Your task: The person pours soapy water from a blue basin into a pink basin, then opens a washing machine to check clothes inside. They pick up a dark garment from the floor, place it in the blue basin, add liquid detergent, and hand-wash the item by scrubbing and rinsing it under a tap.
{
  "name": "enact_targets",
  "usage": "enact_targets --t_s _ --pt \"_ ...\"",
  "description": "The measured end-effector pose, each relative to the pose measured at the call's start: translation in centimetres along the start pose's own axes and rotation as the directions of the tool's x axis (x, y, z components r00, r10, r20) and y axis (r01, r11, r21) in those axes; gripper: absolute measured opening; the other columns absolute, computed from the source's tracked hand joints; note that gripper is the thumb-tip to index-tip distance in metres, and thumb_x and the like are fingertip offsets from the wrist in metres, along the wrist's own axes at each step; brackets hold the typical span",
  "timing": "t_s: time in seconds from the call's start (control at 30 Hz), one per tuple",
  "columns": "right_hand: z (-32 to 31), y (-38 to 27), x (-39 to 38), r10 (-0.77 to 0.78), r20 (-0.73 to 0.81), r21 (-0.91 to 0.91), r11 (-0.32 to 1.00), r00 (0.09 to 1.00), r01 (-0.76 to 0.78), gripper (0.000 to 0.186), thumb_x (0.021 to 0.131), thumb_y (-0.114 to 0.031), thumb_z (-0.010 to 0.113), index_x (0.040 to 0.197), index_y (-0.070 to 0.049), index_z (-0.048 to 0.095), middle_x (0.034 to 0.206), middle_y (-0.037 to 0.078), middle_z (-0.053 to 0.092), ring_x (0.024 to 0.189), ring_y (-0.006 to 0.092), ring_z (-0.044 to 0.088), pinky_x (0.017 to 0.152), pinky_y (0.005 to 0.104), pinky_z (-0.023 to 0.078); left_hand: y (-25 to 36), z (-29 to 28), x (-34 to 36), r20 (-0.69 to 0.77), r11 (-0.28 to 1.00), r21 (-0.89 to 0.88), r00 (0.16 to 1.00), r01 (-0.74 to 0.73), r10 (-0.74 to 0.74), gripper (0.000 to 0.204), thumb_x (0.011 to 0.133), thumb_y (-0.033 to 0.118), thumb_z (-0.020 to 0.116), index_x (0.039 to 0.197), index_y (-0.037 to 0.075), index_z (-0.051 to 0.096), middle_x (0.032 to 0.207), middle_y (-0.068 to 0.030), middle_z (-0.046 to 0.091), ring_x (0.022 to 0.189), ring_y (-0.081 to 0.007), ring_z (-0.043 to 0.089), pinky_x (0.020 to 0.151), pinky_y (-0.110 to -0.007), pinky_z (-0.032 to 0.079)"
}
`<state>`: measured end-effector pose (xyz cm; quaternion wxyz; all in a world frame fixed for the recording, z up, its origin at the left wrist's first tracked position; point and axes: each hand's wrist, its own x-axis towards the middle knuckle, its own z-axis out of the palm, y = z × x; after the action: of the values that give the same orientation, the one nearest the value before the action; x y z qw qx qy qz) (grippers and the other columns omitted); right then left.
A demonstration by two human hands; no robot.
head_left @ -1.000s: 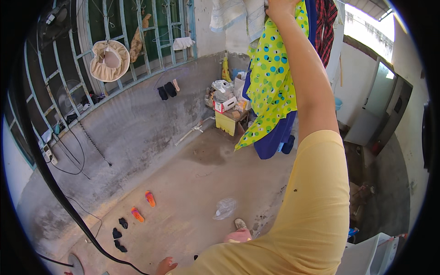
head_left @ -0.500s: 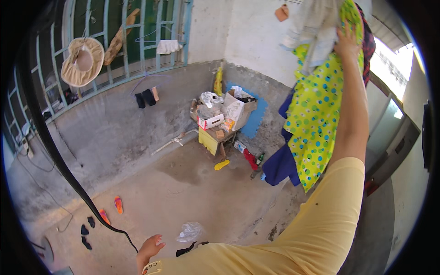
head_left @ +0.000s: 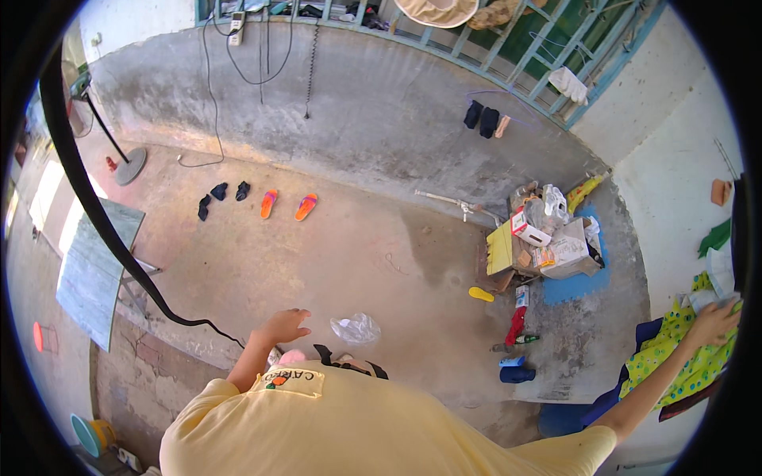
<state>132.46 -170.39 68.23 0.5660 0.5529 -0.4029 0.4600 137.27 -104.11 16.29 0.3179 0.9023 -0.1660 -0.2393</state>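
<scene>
Garment handling in hand: the right hand [head_left: 714, 321] reaches out and closes on the yellow dotted cloth [head_left: 683, 357] hanging just beneath it, the left hand [head_left: 284, 324] hangs open and empty, so a firmer grasp seems needed next.

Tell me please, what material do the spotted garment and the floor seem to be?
The spotted garment under the right hand looks like thin woven cloth, matte: it hangs in soft folds. The floor looks like bare concrete, rough and stained, with cracks.
</scene>
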Motion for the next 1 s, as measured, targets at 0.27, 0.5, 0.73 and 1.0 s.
enact_targets --t_s 0.27,0.5,0.73,1.0 --pt "-22.0 -21.7 -37.3 -0.39 0.365 0.929 0.091 0.845 -0.359 0.061 0.074 0.005 0.051 0.131 0.0 0.032 0.143 0.021 0.018 0.126 0.0382 0.031 0.103 0.0438 0.03 -8.3 -3.7 -8.8 -0.087 0.971 -0.035 0.967 0.235 -0.238 0.045 0.082 0.028 0.06 0.119 0.005 0.049 0.111 -0.017 0.057 0.1 -0.0339 0.056 0.084 -0.041 0.045" --pt "-49.1 -28.8 -60.0 -0.969 -0.129 0.698 -0.24 0.211 -0.675 0.062 0.071 0.009 0.053 0.13 -0.003 0.035 0.139 0.019 0.03 0.11 0.0303 0.051 0.089 0.0363 0.044 -15.5 -7.9 -16.8 -0.228 0.907 -0.092 0.878 0.411 -0.421 0.045 0.081 0.027 0.06 0.119 0.005 0.049 0.107 -0.0175 0.059 0.097 -0.0338 0.057 0.081 -0.04 0.047" --pt "-56.3 -35.0 -63.7 -0.893 -0.075 0.81 0.205 -0.444 -0.549 0.05 0.076 -0.016 0.059 0.122 -0.005 0.043 0.111 0.022 0.057 0.106 0.034 0.055 0.088 0.0405 0.044 -21.3 -9.1 -20.0 -0.23 0.829 -0.255 0.801 0.498 -0.552 0.042 0.081 0.027 0.06 0.116 0.004 0.052 0.102 -0.0162 0.061 0.095 -0.0322 0.058 0.08 -0.039 0.047" --pt "-59.6 -52.2 -72.7 -0.871 -0.06 0.874 0.19 -0.487 -0.447 0.052 0.07 -0.003 0.058 0.121 0.0 0.046 0.108 0.022 0.058 0.096 0.0324 0.06 0.081 0.0382 0.049 -31.0 -14.5 -13.0 -0.153 0.725 -0.39 0.737 0.568 -0.659 0.039 0.082 0.025 0.06 0.115 0.006 0.052 0.101 -0.0138 0.061 0.092 -0.0314 0.058 0.078 -0.038 0.046"
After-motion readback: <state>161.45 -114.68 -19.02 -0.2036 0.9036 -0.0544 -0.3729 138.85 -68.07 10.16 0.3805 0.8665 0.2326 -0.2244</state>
